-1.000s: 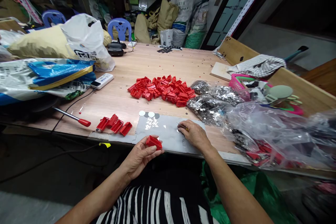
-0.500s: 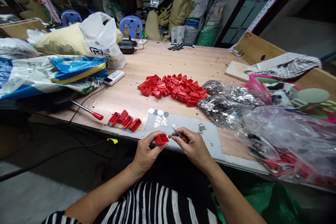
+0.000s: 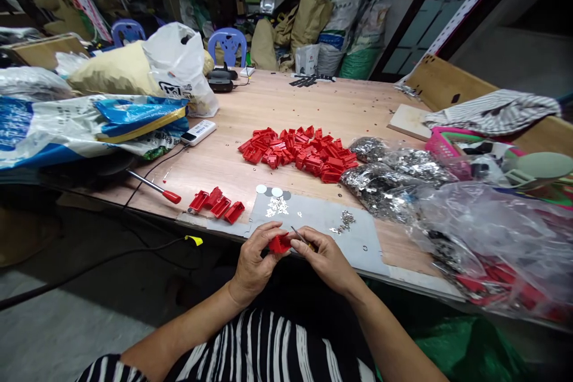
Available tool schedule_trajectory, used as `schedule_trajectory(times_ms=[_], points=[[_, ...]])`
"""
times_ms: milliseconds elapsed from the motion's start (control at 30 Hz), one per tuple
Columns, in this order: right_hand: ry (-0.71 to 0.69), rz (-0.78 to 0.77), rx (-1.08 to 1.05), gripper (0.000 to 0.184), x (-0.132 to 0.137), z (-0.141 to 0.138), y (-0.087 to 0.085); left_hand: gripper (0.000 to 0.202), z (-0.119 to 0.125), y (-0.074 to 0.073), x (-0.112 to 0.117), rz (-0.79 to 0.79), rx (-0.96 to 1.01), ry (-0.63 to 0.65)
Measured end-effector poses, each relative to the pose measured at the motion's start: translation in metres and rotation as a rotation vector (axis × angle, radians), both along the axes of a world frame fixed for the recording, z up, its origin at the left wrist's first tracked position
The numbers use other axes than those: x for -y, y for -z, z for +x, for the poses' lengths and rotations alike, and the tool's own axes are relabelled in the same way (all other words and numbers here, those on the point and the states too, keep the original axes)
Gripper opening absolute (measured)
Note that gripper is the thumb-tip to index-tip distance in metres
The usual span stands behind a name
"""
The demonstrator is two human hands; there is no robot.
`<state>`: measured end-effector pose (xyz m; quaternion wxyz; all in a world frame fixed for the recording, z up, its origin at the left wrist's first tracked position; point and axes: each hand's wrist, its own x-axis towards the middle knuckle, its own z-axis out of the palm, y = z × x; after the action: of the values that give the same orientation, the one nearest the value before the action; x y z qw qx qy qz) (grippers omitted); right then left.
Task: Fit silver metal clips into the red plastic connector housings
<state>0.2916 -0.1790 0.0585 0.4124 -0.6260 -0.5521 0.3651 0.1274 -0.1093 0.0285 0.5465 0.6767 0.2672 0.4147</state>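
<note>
Nearest: striped shirt (image 3: 268,349), both forearms reaching forward over the lap.

Left hand (image 3: 253,262) closed around a small red plastic part (image 3: 280,243), fingers curled over its left side. The part is held in the air just short of the near edge of the worktop (image 3: 277,107), between the two hands.

Right hand (image 3: 326,259) closed on a thin metal tool (image 3: 298,234) with a yellowish handle; its tip points up and left, just beside the red part. Whether the tip touches the part cannot be told.

Just beyond the hands: grey mat (image 3: 322,224) lying on the near edge of the worktop. On it, two small scatters of tiny metal bits (image 3: 344,221), and at its far left corner a few round discs (image 3: 268,191).

Left of the mat: four red parts in a row (image 3: 217,206). Further left, a screwdriver with a red handle (image 3: 154,188), lying on the worktop.

Middle of the worktop: large pile of red parts (image 3: 298,152). Right of it, clear bags of shiny metal pieces (image 3: 385,176), with more clear plastic bags (image 3: 492,233) at near right.

Left side: blue and white sacks (image 3: 89,125), a white remote control (image 3: 198,132) beside them, and a white plastic bag (image 3: 176,65) behind.

Far: blue plastic chairs (image 3: 228,45) and stacked sacks (image 3: 340,12) past the far edge.
</note>
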Motion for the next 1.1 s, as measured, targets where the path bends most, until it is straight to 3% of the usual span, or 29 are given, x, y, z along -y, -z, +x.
schedule_trajectory(times_ms=[100, 200, 400, 533, 733, 967, 1100], points=[[0.032, -0.014, -0.118, 0.028, 0.002, 0.008, 0.002, 0.029, 0.000, 0.000, 0.000, 0.034, -0.007, 0.004], [0.127, -0.007, -0.105, 0.022, 0.002, 0.010, 0.006, 0.029, 0.001, -0.001, 0.000, 0.076, -0.034, 0.020], [0.051, -0.068, -0.213, 0.024, -0.002, 0.003, 0.013, 0.030, 0.001, -0.002, 0.003, 0.107, -0.059, 0.089], [-0.028, -0.112, -0.338, 0.032, -0.001, 0.002, 0.015, 0.030, -0.002, 0.000, 0.006, 0.052, -0.052, 0.142], [-0.006, -0.213, -0.600, 0.038, 0.014, -0.005, 0.022, 0.030, -0.006, 0.001, 0.009, 0.022, -0.031, 0.206], [0.000, -0.236, -0.854, 0.042, 0.030, -0.016, 0.029, 0.030, -0.012, -0.001, 0.007, -0.014, 0.013, 0.364], [-0.005, -0.255, -0.994, 0.045, 0.030, -0.026, 0.033, 0.026, -0.016, 0.001, 0.006, -0.136, 0.075, 0.383]])
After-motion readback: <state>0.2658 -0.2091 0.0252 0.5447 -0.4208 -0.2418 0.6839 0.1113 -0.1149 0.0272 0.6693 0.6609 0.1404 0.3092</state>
